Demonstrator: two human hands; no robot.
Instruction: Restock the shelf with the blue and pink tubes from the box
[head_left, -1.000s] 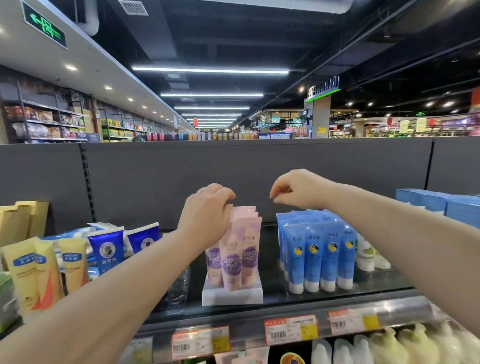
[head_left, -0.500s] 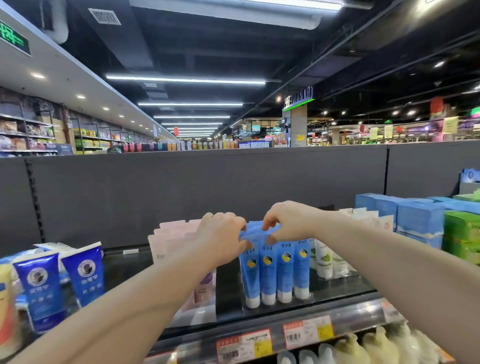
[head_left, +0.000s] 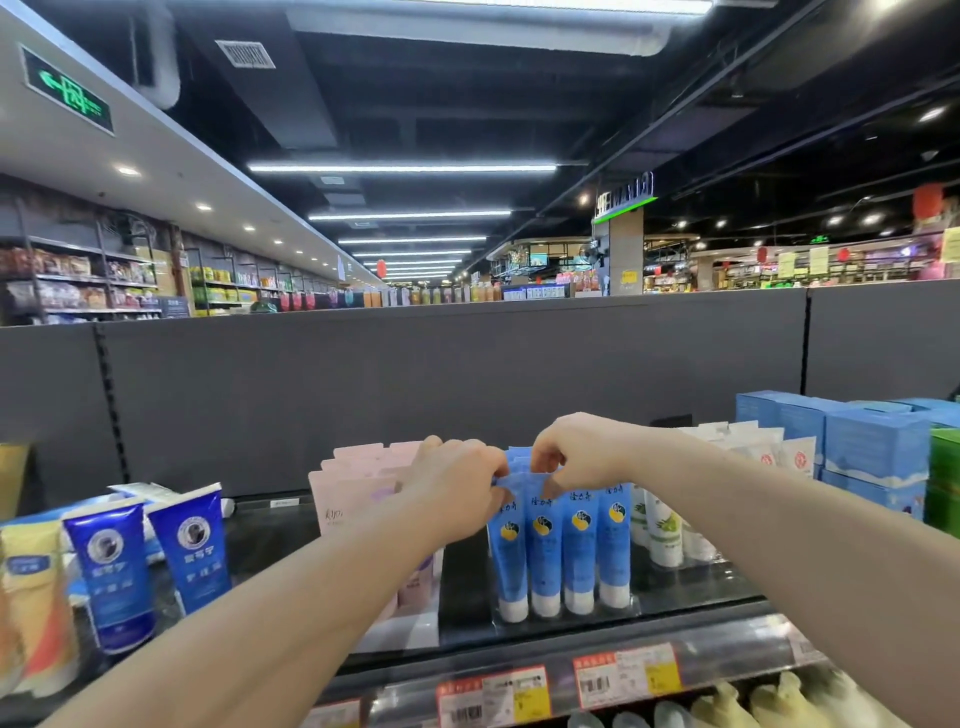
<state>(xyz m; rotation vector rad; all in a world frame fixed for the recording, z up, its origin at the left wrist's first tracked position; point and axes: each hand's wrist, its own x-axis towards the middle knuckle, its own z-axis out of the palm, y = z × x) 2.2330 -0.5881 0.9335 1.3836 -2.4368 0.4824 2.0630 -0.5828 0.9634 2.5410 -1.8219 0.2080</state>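
Note:
Light blue tubes (head_left: 563, 545) with white caps stand upright in rows on the dark shelf (head_left: 691, 597). My left hand (head_left: 452, 493) and my right hand (head_left: 576, 452) both pinch the flat top ends of the front blue tubes. Pink tubes (head_left: 358, 478) stand just to the left of the blue ones, partly hidden behind my left hand and forearm. No box of stock is in view.
Dark blue tubes (head_left: 150, 556) and yellow tubes (head_left: 31, 603) stand at the left. White tubes (head_left: 665, 525) and light blue cartons (head_left: 872, 447) fill the right. A grey back panel (head_left: 415, 389) rises behind the shelf. Price tags (head_left: 561, 686) line the shelf's front edge.
My left hand moved from the pink tubes rightward to the blue tubes. My right hand came down onto the blue tubes' tops. Both hands now grip them.

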